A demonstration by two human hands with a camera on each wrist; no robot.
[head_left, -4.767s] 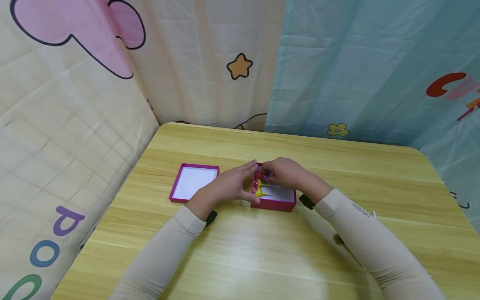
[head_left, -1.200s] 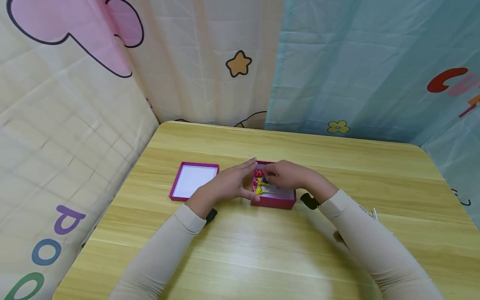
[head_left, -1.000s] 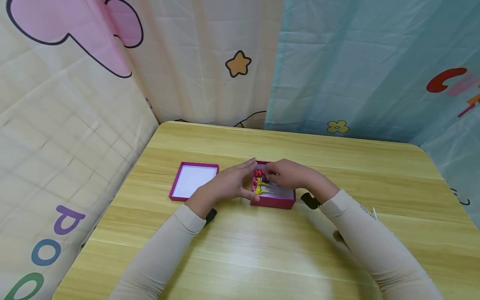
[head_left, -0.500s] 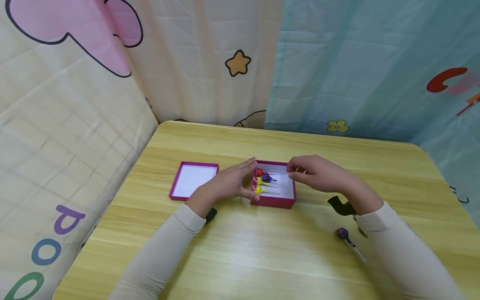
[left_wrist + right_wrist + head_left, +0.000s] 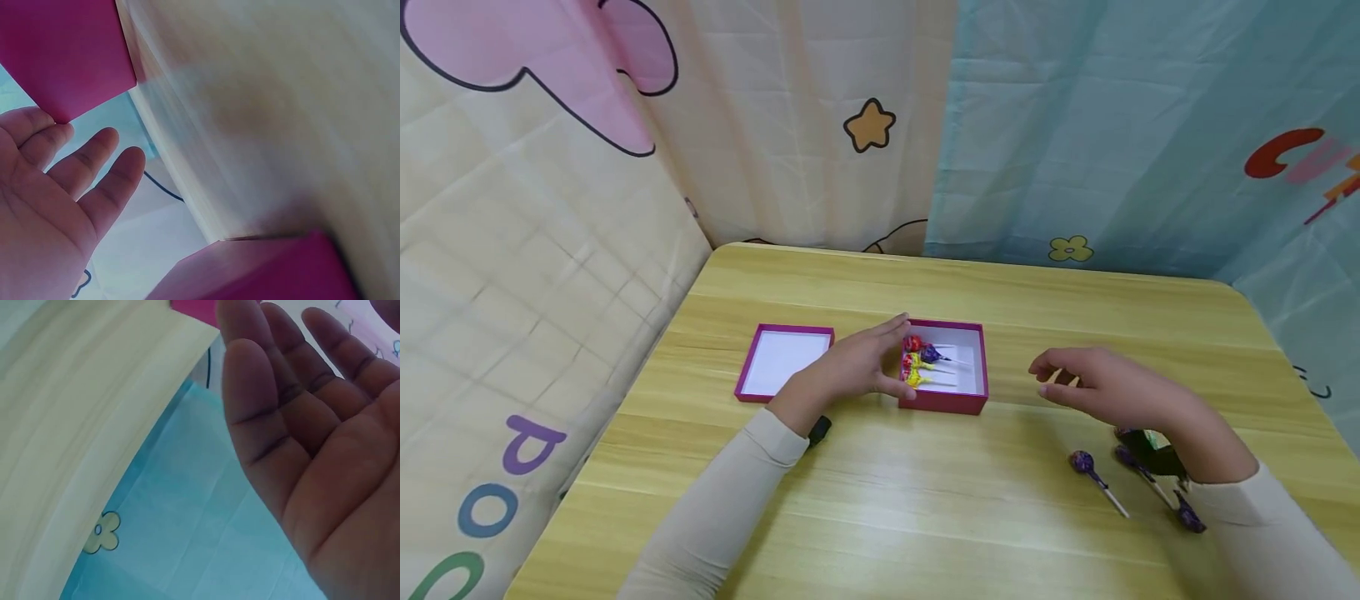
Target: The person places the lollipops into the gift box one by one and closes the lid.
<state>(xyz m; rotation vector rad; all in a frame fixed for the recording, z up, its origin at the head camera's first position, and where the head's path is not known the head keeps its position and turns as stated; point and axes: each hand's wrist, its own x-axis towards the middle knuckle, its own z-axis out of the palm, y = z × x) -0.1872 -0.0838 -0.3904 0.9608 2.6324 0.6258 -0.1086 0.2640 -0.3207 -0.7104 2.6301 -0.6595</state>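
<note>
A magenta box [image 5: 947, 402] with a white inside stands open on the table. In it several wrapped lollipops lie in a row, heads to the left: a red one [image 5: 913, 343], a purple one [image 5: 929, 354] and yellow ones [image 5: 917, 379]. My left hand [image 5: 857, 367] spans the box's left side, thumb by the front corner and fingers by the back; the left wrist view shows fingertips touching a box corner, the other fingers stretched out. Holding nothing, my right hand [image 5: 1105, 383] hovers right of the box with loosely bent fingers. Near it lies a purple lollipop [image 5: 1082, 462].
The box's shallow lid [image 5: 790, 363] lies inside-up on the wooden table [image 5: 925, 517], left of the box. More purple lollipops [image 5: 1189, 512] lie on the right, partly hidden by my right wrist and its black camera mount. Printed curtains [image 5: 1037, 125] hang behind the table.
My right hand has let go of the purple lollipop in the box, lifted out and moved right over the table. Lollipops under the right forearm have come into view. My left hand stays put.
</note>
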